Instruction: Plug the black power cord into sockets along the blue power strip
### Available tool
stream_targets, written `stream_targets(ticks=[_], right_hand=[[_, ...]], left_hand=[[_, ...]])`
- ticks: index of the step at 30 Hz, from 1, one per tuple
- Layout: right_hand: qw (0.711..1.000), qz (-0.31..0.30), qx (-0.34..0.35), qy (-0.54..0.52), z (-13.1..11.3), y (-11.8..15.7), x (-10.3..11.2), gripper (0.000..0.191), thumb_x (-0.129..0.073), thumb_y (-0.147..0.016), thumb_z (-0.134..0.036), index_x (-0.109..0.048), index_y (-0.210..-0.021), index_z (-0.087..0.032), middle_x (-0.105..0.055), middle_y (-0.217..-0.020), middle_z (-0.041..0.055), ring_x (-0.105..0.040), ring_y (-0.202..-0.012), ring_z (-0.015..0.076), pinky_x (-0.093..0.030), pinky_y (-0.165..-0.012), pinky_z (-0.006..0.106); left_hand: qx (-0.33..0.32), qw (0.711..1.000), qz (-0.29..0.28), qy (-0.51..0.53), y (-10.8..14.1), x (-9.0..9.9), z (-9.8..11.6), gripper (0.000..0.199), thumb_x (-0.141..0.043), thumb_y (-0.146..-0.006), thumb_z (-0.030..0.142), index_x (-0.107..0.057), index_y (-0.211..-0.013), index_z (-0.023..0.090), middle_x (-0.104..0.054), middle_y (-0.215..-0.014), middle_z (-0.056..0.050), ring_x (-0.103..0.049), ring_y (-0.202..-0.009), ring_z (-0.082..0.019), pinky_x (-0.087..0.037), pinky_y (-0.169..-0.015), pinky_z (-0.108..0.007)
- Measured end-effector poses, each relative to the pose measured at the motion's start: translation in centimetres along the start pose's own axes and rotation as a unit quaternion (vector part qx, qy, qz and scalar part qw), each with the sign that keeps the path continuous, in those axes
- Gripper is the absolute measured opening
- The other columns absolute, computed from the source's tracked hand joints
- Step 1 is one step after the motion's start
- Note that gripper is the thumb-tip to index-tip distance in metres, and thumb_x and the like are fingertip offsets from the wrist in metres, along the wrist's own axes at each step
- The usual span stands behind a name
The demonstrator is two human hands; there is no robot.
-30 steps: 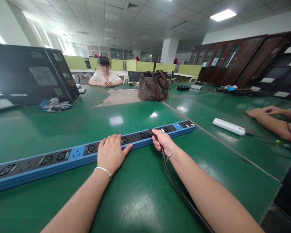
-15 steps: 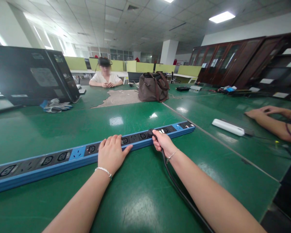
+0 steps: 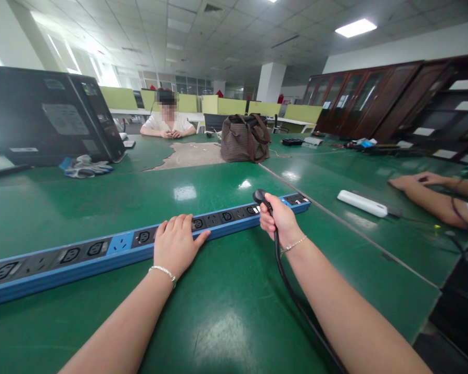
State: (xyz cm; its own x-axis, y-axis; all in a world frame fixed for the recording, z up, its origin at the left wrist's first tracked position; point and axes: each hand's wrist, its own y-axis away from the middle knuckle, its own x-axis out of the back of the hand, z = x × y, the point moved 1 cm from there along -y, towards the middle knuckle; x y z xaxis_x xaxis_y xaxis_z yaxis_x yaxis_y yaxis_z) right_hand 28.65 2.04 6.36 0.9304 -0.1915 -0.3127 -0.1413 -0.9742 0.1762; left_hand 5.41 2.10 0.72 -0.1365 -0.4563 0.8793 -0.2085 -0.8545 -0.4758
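A long blue-framed power strip [image 3: 120, 244] with black and blue sockets lies slantwise across the green table. My left hand [image 3: 175, 239] is laid across its middle, fingers over the far edge and thumb along the near side. My right hand [image 3: 278, 218] is closed around a black power plug [image 3: 260, 196], raised just above the right part of the strip and apart from the sockets. The plug's prongs are hidden from me. From it a black cable [image 3: 292, 296] hangs past my wrist toward the lower right.
A white bar-shaped device [image 3: 362, 203] lies at right, near another person's arms [image 3: 432, 192]. Farther back are a brown bag [image 3: 245, 139], gloves [image 3: 86, 167] and a black computer case [image 3: 54, 117]. A person [image 3: 167, 124] sits across the table [image 3: 226, 311].
My right hand has lifted the plug off the strip and shifted it a little to the right. My left hand stays on the strip.
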Motion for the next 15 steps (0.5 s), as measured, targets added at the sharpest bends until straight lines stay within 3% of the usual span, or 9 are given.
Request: stream_targets(ticks=[5,8,12,15], right_hand=[[1.000,0.008,-0.011,0.014,0.2,0.3,-0.5,0.038,-0.038,-0.090,-0.039,-0.041,-0.057,-0.020,-0.028,-0.028,-0.0092,-0.022,-0.024,0.0045,-0.015,-0.029,0.016],[1.000,0.001,-0.019,0.010,0.5,0.6,-1.0,0.038,-0.038,-0.090,-0.039,-0.040,-0.057,-0.020,-0.028,-0.028,-0.0091,-0.022,-0.024,0.0045,-0.016,-0.029,0.016],[1.000,-0.017,-0.024,0.008,0.9,0.9,-1.6,0.041,-0.036,-0.091,-0.037,-0.041,-0.054,-0.020,-0.028,-0.028,-0.0084,-0.023,-0.023,0.0049,-0.015,-0.029,0.017],[0.999,-0.029,-0.021,0.011,1.0,1.0,-1.8,0.042,-0.036,-0.091,-0.036,-0.043,-0.053,-0.019,-0.029,-0.028,-0.0078,-0.024,-0.022,0.0052,-0.016,-0.028,0.017]], left_hand=[[0.004,1.000,-0.024,0.010,-0.2,0.4,-0.1,0.065,-0.030,-0.086,0.061,-0.052,-0.125,0.014,-0.059,-0.125,-0.015,-0.051,-0.117,-0.029,-0.032,-0.101,-0.044],[-0.025,0.997,-0.071,0.013,-0.6,0.9,-0.9,0.061,-0.035,-0.085,0.058,-0.050,-0.127,0.017,-0.058,-0.128,-0.012,-0.051,-0.117,-0.027,-0.033,-0.101,-0.042],[-0.057,0.983,-0.173,0.017,-1.0,2.0,-4.1,0.069,-0.047,-0.078,0.057,-0.040,-0.136,0.020,-0.052,-0.135,-0.012,-0.047,-0.124,-0.028,-0.031,-0.103,-0.045],[0.032,0.967,-0.254,-0.004,-1.0,2.6,-7.5,0.083,-0.054,-0.067,0.062,-0.039,-0.136,0.019,-0.049,-0.137,-0.015,-0.043,-0.126,-0.035,-0.024,-0.104,-0.058]])
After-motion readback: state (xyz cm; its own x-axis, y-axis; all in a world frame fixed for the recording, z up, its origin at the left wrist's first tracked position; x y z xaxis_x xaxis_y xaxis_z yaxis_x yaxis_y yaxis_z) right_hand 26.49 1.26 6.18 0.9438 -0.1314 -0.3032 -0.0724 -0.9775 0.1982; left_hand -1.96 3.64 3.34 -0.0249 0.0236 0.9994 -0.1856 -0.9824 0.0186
